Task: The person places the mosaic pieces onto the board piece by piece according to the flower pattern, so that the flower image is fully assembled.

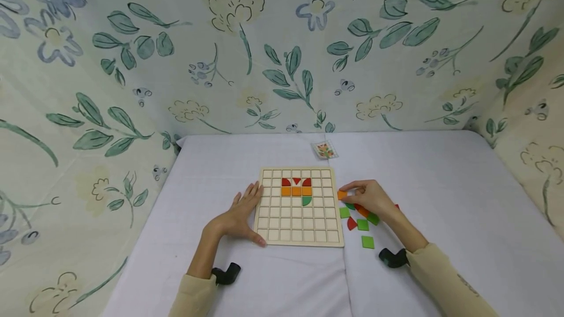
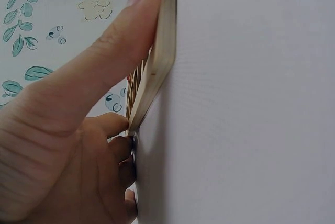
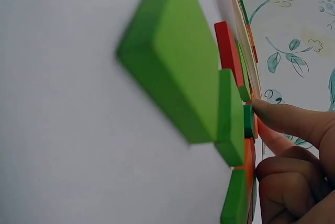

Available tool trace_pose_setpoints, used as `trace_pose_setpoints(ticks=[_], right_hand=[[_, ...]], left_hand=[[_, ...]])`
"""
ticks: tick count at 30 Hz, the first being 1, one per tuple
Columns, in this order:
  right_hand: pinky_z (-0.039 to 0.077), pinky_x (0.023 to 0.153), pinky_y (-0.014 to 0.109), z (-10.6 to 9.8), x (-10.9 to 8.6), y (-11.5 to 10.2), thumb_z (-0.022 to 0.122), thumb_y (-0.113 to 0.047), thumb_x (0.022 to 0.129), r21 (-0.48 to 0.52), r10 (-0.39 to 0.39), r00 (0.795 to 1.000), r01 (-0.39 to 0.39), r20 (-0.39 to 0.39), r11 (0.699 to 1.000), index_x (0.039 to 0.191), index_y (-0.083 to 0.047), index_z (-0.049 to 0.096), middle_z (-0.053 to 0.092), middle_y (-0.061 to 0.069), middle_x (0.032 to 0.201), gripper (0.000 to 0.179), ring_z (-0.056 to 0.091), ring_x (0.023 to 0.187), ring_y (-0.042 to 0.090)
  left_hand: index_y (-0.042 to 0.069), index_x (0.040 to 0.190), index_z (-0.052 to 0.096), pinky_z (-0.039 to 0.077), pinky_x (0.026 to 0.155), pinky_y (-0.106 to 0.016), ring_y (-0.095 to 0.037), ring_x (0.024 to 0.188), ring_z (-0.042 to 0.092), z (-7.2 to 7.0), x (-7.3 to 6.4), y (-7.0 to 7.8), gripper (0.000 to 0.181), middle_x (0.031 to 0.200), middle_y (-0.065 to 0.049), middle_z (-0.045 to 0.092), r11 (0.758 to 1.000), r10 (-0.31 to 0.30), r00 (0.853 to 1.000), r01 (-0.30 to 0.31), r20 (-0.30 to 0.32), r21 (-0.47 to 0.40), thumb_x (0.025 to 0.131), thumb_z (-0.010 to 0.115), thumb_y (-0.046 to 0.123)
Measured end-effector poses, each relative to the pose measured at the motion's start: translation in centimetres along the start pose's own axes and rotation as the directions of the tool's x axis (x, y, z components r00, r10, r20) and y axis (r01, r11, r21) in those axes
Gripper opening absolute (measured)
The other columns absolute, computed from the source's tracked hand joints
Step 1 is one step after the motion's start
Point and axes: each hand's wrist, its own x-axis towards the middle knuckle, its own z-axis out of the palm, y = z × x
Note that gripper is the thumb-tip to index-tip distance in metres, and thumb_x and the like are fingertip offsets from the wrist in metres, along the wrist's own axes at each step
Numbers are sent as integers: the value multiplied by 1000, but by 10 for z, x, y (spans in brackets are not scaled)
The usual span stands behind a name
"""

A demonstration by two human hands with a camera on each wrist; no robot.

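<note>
A wooden grid board [image 1: 282,222] lies on the white cloth. My left hand [image 1: 240,216] rests along its left side, fingers spread, the thumb at the near left corner; in the left wrist view the thumb [image 2: 110,46] lies along the board's edge. Beyond the board's right edge, my right hand [image 1: 370,197] pinches an orange square tile [image 1: 342,194] between thumb and fingertips. On the board are red quarter-circle tiles [image 1: 307,182], a red triangle tile [image 1: 296,180], a row of orange square tiles [image 1: 296,191] and, below its right end, a green quarter-circle tile [image 1: 306,201].
Loose tiles lie right of the board, partly under my right hand: several green squares [image 1: 367,242], a red quarter-circle [image 1: 351,223] and other orange, red and green pieces. Behind the board lies a small patterned card [image 1: 324,149]. Floral fabric [image 1: 238,53] hangs at the back and sides.
</note>
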Motion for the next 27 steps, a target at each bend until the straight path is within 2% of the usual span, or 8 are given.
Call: trace_pose_setpoints(ticks=[10,18,27], right_hand=[[28,51,23,-5,2,1,79,-19,90,44,47,999,-47,7,998,125,-4,73,38,-3,60,38,38,56,14],[28,50,23,-5,10,-2,78,-20,91,7,48,999,-48,-1,999,124,-5,73,38,-3,60,36,37,55,14],[28,50,23,-7,15,-2,79,-22,91,26,54,999,-54,-2,998,125,-5,73,38,-4,60,38,36,54,13]], left_hand=[[4,166,-1,-4,131,-60,-34,163,-11,0,1,1,153,174,-14,-11,1000,-3,1000,3,4,0,60,99,49],[4,166,-1,-4,131,-60,-34,163,-11,0,1,0,153,174,-13,-11,1000,-6,1000,6,7,2,60,99,50],[5,166,-1,-4,131,-60,-33,163,-12,1,2,-1,153,174,-13,-11,1000,-6,1000,6,5,5,59,99,51]])
